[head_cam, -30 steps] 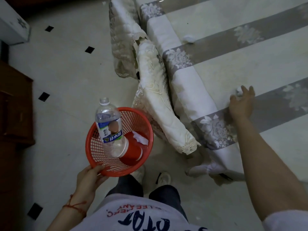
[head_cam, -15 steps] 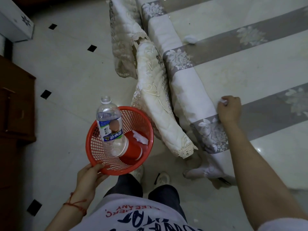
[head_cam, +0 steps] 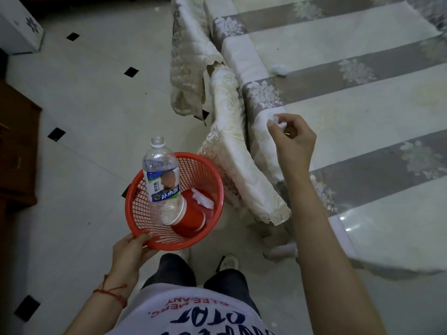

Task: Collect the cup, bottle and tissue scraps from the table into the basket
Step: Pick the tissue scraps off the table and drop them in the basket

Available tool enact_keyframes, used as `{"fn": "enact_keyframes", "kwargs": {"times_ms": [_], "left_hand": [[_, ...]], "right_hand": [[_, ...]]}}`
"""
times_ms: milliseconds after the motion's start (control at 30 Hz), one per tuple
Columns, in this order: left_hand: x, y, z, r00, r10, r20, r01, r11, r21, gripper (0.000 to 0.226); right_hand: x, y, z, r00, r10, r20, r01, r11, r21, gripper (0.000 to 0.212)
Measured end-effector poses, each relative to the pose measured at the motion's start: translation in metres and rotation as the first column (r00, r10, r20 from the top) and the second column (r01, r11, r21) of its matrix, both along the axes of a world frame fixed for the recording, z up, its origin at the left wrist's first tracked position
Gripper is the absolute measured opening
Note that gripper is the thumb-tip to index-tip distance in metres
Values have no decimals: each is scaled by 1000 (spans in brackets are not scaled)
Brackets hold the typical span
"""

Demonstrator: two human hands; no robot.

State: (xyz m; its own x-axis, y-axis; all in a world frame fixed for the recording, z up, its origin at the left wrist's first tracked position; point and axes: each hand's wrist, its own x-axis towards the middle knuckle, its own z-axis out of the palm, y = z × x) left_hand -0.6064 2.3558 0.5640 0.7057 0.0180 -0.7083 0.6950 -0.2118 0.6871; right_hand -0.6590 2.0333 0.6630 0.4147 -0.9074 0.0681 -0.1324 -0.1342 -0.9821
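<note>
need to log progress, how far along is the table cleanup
Done: the bottle, the red cup and one tissue scrap already sit in the basket, which the left hand holds by its rim. In hand: the right hand pinches another tissue scrap. Left: dropping that in, then the last scrap on the table.

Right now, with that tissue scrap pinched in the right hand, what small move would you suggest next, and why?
Probably carry the right hand left over the basket and drop its tissue scrap in; the left hand holds the rim, and the bottle and cup lie inside.
</note>
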Motion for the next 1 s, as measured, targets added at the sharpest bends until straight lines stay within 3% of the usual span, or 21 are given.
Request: {"fn": "enact_keyframes", "kwargs": {"times_ms": [100, 300, 433, 567, 700, 1000], "left_hand": [[12, 12, 0, 1000, -2, -2, 2, 1000, -16, 15], [57, 45, 0, 1000, -5, -17, 4, 999, -47, 13], [101, 71, 3, 999, -33, -22, 32, 998, -62, 13], [143, 90, 6, 999, -42, -6, 41, 996, -75, 15], [181, 104, 9, 999, -50, -4, 50, 995, -88, 14], [251, 97, 7, 1000, 6, -30, -9, 996, -87, 13]], "right_hand": [[15, 51, 23, 986, 162, 38, -158, 983, -97, 11], [61, 161, 8, 858, 468, -209, -511, 819, -260, 14], [99, 224, -19, 757, 591, -279, -648, 733, -206, 17], [147, 265, -43, 638, 613, -466, -741, 653, -155, 31], [181, 274, -49, 642, 600, -477, -718, 689, -101, 39], [215, 228, -54, 741, 476, -474, -545, 839, -8, 29]]}}
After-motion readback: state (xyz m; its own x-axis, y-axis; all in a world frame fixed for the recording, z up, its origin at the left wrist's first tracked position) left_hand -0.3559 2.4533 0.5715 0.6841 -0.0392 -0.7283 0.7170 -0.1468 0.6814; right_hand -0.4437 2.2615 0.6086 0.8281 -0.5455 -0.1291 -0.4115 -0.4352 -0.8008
